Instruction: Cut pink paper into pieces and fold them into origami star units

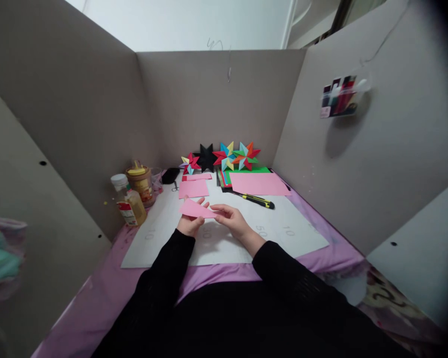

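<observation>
A folded pink paper (194, 209) is held above the white sheet (224, 248). My left hand (189, 224) lies under it, closed on its left and lower part with the thumb on its lower edge. My right hand (232, 220) pinches its pointed right end between thumb and fingers. Just beyond the hands lies a pink square (193, 188), with a narrow pink strip (199, 177) behind it. To the right are a larger pink sheet (259, 183) and a yellow and black cutter (259, 201).
Folded paper stars (227, 156) stand along the back wall. At the left are a bottle (131, 206), a jar (142, 184), a clear cup (156, 180), small scissors (175, 186) and a black phone-like object (170, 175). Grey panels enclose the table.
</observation>
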A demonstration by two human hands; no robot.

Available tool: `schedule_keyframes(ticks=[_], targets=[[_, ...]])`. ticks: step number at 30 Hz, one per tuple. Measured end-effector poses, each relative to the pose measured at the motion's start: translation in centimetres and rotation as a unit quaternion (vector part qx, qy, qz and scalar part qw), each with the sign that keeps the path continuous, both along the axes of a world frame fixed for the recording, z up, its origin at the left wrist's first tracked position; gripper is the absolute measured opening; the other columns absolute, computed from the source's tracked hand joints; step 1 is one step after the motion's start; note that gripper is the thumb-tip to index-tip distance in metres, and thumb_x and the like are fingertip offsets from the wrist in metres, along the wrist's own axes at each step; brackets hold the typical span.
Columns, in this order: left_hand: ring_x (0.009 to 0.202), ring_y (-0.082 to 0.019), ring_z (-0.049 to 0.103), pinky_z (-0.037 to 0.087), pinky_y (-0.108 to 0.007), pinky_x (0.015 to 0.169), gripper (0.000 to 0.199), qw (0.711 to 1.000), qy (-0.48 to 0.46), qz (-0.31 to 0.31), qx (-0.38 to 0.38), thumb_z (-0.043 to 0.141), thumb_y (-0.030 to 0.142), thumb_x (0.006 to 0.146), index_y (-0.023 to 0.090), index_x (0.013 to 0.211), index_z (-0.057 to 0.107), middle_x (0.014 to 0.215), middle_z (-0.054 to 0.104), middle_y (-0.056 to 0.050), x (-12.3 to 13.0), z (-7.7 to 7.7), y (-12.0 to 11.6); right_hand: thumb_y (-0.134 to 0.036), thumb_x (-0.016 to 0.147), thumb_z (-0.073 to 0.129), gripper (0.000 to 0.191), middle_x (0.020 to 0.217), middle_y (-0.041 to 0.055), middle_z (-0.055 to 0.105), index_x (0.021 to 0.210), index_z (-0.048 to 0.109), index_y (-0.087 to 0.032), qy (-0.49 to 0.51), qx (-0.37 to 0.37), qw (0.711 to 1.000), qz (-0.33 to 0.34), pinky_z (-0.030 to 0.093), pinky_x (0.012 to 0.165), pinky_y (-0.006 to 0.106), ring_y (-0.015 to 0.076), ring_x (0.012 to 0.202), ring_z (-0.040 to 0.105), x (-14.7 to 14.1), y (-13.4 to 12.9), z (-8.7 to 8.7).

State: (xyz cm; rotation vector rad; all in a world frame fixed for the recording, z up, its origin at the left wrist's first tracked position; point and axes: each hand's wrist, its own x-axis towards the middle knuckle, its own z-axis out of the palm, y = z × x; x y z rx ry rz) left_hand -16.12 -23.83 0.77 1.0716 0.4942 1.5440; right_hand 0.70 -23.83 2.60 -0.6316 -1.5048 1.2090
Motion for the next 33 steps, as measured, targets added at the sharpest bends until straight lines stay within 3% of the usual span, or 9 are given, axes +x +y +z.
schedule_keyframes(ticks=[7,21,28,33], targets=[[0.123,-0.035,0.045,0.038,-0.052,0.099,0.122,0.998,0.027,-0.009,0.050,0.083,0.034,0.058,0.029,0.144,-0.003,0.141,0.038,-0.022,-0.10,0.04,-0.12,-0.030,0.069,0.073,0.033,0.100,0.0059,0.069,0.100,0.069,-0.021,0.021,-0.043,0.999,0.011,0.047,0.079,0.034,0.0197,0.087,0.062,0.04,0.48,-0.63],[0.123,-0.037,0.043,0.037,-0.056,0.098,0.127,0.998,0.035,-0.001,0.046,0.085,0.036,0.054,0.028,0.144,-0.004,0.141,0.036,-0.024,0.18,0.20,-0.35,-0.041,0.072,0.069,0.031,0.090,0.0058,0.070,0.093,0.070,-0.019,0.044,-0.064,0.997,-0.013,0.049,0.075,0.035,0.0172,0.077,0.062,-0.19,0.75,-0.82],[0.122,-0.039,0.044,0.037,-0.057,0.097,0.122,0.999,0.028,0.000,0.041,0.083,0.041,0.055,0.028,0.145,0.002,0.141,0.036,-0.024,0.10,0.37,-0.38,-0.035,0.066,0.076,0.034,0.099,0.0058,0.068,0.095,0.067,-0.021,0.031,-0.036,0.999,0.023,0.048,0.080,0.035,0.0207,0.090,0.062,-0.21,-0.04,-0.11],[0.123,-0.036,0.044,0.037,-0.055,0.098,0.122,0.999,0.022,-0.006,0.047,0.084,0.038,0.055,0.029,0.145,0.001,0.141,0.036,-0.022,0.09,0.38,-0.40,-0.038,0.067,0.074,0.032,0.096,0.0059,0.069,0.094,0.066,-0.020,0.029,-0.040,0.999,0.002,0.048,0.079,0.035,0.0197,0.087,0.062,-0.25,0.00,-0.18]])
